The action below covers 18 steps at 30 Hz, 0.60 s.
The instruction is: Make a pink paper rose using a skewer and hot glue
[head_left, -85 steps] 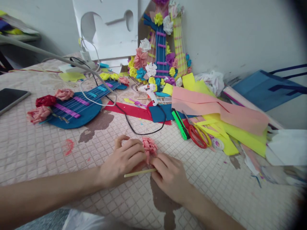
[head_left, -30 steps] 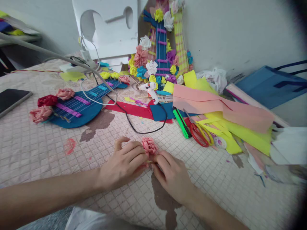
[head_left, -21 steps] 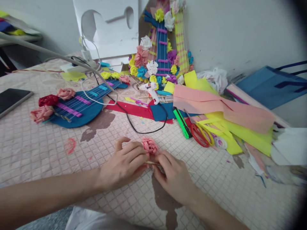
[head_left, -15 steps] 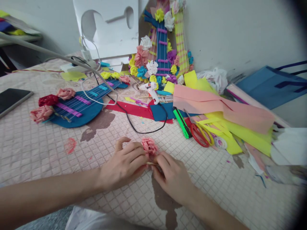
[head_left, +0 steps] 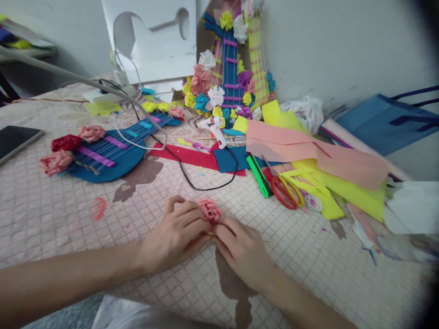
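A pink paper flower [head_left: 210, 210] is held between my two hands, close above the checked tablecloth. My left hand [head_left: 180, 230] has its fingers closed on the flower's left side, with the index finger bent up. Pinching at the lower right of the flower is my right hand [head_left: 242, 251]. A thin wooden stick [head_left: 210, 234] runs under the flower between the hands, its far tip showing past my right hand. The fingertips partly hide the flower's base, so I cannot tell how stick and flower meet.
Behind the hands lie a white glue gun [head_left: 213, 124] with its black cord, a green cutter knife [head_left: 259, 175] and red-yellow scissors [head_left: 286, 189]. A blue paper guitar [head_left: 113, 155] with flowers lies left, near a phone [head_left: 17, 141]. Pink and yellow sheets [head_left: 315, 155] spread right.
My right hand has moved slightly left, nearer to my left hand. The flower has tilted a little and shifted left. Both hands keep their hold; the whole view has shifted slightly.
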{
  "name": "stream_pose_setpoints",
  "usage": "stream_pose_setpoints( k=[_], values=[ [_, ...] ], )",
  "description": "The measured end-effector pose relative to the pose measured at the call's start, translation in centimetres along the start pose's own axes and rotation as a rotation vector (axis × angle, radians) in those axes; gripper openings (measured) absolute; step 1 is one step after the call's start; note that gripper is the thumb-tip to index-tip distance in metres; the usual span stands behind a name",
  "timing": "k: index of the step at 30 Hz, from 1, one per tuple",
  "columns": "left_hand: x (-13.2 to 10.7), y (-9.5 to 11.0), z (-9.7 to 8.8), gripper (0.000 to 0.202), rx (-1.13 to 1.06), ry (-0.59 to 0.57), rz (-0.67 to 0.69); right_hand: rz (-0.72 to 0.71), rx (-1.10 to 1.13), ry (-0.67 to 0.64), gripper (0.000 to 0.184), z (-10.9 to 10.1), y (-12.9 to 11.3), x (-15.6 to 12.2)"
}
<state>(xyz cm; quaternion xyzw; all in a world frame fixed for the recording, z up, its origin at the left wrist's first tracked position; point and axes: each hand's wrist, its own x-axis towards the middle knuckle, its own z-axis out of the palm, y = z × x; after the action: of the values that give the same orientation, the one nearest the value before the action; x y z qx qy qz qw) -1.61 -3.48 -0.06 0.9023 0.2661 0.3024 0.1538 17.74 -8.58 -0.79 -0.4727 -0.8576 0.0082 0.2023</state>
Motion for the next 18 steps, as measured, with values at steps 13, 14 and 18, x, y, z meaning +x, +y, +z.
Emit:
stream_pose_setpoints(
  k=[13, 14, 18],
  values=[
    [-0.41, -0.11, -0.37, 0.014, 0.095, 0.033, 0.090, 0.003, 0.021, -0.022, 0.016, 0.09, 0.14, 0.00],
    [-0.46, -0.10, -0.51, 0.015, 0.122, 0.035, 0.105, 0.004, 0.024, -0.025, 0.017, 0.11, 0.16, 0.00],
    [-0.79, -0.02, -0.93, 0.020, 0.211, 0.032, 0.165, 0.006, 0.046, -0.040, 0.016, 0.26, 0.09, -0.04]
  ],
)
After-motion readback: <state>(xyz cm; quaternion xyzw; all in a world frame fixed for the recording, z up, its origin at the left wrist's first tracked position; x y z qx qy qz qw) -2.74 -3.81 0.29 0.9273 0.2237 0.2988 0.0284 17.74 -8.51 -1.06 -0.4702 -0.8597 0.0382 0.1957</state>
